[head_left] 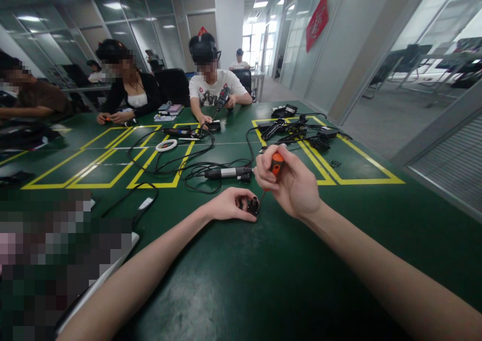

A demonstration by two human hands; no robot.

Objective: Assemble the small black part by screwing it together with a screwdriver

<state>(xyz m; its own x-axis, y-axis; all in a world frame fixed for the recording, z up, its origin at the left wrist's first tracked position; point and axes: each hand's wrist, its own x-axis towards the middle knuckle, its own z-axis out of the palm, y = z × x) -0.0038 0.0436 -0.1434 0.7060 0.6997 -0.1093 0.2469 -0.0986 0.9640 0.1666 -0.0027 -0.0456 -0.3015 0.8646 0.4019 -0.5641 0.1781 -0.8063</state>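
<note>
My left hand [230, 205] rests on the green table, thumb and fingers closed round a small black part [253, 207] with a short round post on top. Above and to the right of it, my right hand [291, 180] is wrapped round the orange and black handle of a screwdriver [277, 164]. Its thin shaft slants down toward the black part; whether the tip touches it I cannot tell. Just behind my hands lies a black and silver electric screwdriver [228, 173] with its cable.
Black cables and tools [289, 130] crowd the back right, near some small screws [335, 163]. A white ring [166, 145] lies back left. Yellow tape [369, 181] marks the green table [301, 280]. Across it, a person [216, 85] holds a power drill [223, 99]. A blurred-out item fills the near left.
</note>
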